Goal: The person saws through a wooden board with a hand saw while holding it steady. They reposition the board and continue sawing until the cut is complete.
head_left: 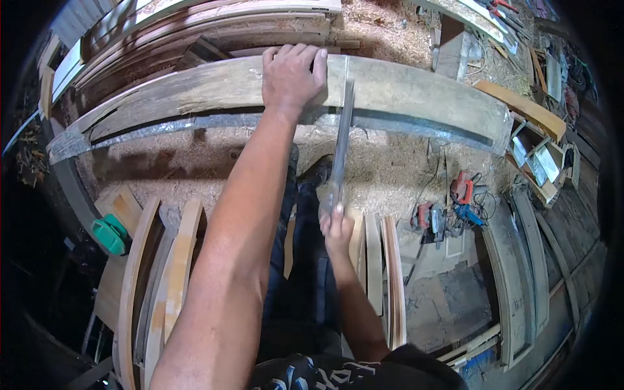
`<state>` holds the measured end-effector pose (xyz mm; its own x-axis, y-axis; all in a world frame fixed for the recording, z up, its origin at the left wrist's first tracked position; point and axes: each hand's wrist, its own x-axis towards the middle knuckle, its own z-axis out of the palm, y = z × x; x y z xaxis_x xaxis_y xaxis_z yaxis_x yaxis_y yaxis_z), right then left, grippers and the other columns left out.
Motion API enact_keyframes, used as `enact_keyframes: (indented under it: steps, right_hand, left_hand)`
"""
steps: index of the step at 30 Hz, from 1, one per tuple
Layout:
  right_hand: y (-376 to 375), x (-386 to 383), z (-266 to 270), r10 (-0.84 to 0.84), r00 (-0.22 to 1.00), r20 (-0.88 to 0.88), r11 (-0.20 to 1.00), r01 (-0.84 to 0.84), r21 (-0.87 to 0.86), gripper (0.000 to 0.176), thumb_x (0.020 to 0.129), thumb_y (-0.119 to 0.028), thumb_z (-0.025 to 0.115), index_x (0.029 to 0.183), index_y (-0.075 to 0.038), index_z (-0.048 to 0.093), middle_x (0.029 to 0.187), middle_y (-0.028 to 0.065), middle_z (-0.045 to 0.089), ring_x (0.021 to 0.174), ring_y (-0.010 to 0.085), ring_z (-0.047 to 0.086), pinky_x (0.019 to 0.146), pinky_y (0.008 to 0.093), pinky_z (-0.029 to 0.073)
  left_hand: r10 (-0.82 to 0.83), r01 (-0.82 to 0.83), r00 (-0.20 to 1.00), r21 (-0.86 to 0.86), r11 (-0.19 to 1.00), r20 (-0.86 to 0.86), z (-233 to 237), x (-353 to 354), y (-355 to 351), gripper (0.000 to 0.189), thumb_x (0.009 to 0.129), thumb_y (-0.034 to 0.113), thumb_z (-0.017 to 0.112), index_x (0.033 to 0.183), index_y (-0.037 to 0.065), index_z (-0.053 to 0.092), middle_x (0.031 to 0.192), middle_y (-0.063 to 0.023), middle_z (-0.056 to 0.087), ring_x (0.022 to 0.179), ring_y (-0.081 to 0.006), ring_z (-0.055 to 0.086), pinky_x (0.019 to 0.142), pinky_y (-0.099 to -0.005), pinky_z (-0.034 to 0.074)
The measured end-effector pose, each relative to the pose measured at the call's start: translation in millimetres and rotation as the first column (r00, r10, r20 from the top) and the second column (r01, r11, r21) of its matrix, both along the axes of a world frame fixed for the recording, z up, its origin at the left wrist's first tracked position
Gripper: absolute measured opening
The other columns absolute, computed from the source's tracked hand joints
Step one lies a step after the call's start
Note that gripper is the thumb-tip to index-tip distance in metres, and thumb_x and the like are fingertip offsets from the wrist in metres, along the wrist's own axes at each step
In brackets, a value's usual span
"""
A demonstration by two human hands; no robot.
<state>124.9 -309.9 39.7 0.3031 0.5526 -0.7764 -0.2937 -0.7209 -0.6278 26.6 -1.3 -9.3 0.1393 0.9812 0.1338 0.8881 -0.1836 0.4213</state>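
Observation:
A long, weathered wooden plank (409, 91) lies crosswise in front of me. My left hand (294, 77) presses on it from above, with the fingers closed over its far edge. My right hand (337, 233), nearer my body, is closed round the near end of a handsaw (342, 143). The saw's long, narrow metal blade points away from me, and its far end lies over the plank, right of my left hand. A thin pale line crosses the plank at the blade's tip. The saw's handle is mostly hidden by my fingers.
Wood shavings cover the ground. Red and blue power tools (463, 188) with cords lie at the right. Curved wooden pieces (179, 260) stand at the lower left beside a green plastic object (109, 234). Stacked boards (260, 29) lie beyond the plank.

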Motion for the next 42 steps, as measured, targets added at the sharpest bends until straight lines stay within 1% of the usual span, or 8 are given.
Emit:
enact_keyframes:
  steps: [5,12,19,24,31,33,37,42]
  right_hand:
    - [118,20,5,0.029,0.997,-0.077,0.999,-0.026,0.041,0.067,0.102,-0.053,0.046,0.051,-0.010,0.050,0.049,-0.0008,0.049,0.044,0.0098,0.046,0.045,0.0271,0.034]
    - [30,13,32,-0.089,0.986,-0.143,0.996,0.090,0.000,0.061,0.103,-0.045,0.050,0.052,-0.013,0.046,0.049,-0.0021,0.047,0.043,0.0085,0.043,0.043,0.0265,0.031]
    - [144,28,-9,0.053,0.997,-0.058,0.988,-0.044,0.151,0.068,0.101,-0.059,0.045,0.051,-0.013,0.046,0.048,-0.0016,0.045,0.043,0.0086,0.043,0.042,0.0273,0.030]
    - [16,1,40,-0.097,0.991,-0.088,0.995,0.097,-0.005,0.057,0.105,-0.047,0.043,0.074,-0.006,0.066,0.057,-0.0052,0.046,0.050,0.0040,0.042,0.045,0.0234,0.030]
    - [177,37,-2,0.127,0.991,-0.042,0.990,-0.123,0.075,0.071,0.103,-0.059,0.037,0.053,-0.010,0.051,0.047,-0.0021,0.045,0.043,0.0109,0.044,0.044,0.0301,0.033]
    - [117,21,8,0.107,0.991,0.082,0.993,-0.111,0.042,0.067,0.105,-0.050,0.041,0.053,-0.009,0.051,0.049,-0.0019,0.047,0.043,0.0107,0.044,0.044,0.0303,0.034]
    - [22,3,21,-0.320,0.929,-0.185,0.937,0.339,0.082,0.043,0.108,-0.033,0.040,0.099,-0.003,0.069,0.056,-0.0042,0.051,0.045,0.0059,0.044,0.041,0.0253,0.031]
    - [157,37,0,0.125,0.991,-0.036,0.991,-0.124,0.042,0.068,0.105,-0.050,0.041,0.052,-0.009,0.049,0.049,-0.0005,0.048,0.044,0.0100,0.045,0.045,0.0302,0.033]
  left_hand:
    - [-0.003,0.006,0.997,0.031,1.000,-0.080,-5,-1,-1,0.029,0.094,0.032,0.053,0.089,0.012,0.073,0.095,-0.0047,0.073,0.092,-0.0229,0.065,0.094,-0.0428,0.040]
    - [-0.004,0.004,0.998,-0.009,1.000,-0.057,0,-1,-2,0.032,0.096,0.034,0.053,0.096,0.011,0.075,0.096,-0.0064,0.073,0.095,-0.0239,0.067,0.095,-0.0411,0.040]
    - [0.006,-0.008,0.998,-0.024,1.000,-0.057,0,-2,-3,0.032,0.097,0.033,0.051,0.094,0.012,0.075,0.097,-0.0055,0.073,0.095,-0.0232,0.066,0.096,-0.0420,0.040]
    - [0.011,-0.011,0.999,-0.022,1.000,-0.034,1,-2,3,0.031,0.097,0.032,0.052,0.094,0.012,0.075,0.097,-0.0062,0.073,0.095,-0.0236,0.067,0.096,-0.0419,0.041]
    - [0.015,-0.015,1.000,0.036,0.999,-0.011,-5,-3,-7,0.031,0.095,0.033,0.052,0.090,0.013,0.074,0.094,-0.0049,0.073,0.094,-0.0227,0.066,0.094,-0.0412,0.040]
    - [0.011,-0.010,0.999,0.036,0.999,-0.035,-5,0,-1,0.031,0.095,0.034,0.052,0.090,0.013,0.074,0.094,-0.0050,0.073,0.093,-0.0225,0.066,0.093,-0.0413,0.041]
    - [-0.005,0.007,1.000,0.055,0.998,-0.031,-5,-2,-3,0.029,0.095,0.032,0.054,0.088,0.013,0.074,0.092,-0.0048,0.073,0.091,-0.0227,0.066,0.091,-0.0414,0.041]
    - [0.011,-0.011,1.000,0.019,1.000,-0.009,-3,-2,0,0.028,0.094,0.031,0.055,0.087,0.012,0.074,0.092,-0.0046,0.073,0.090,-0.0225,0.066,0.091,-0.0415,0.041]
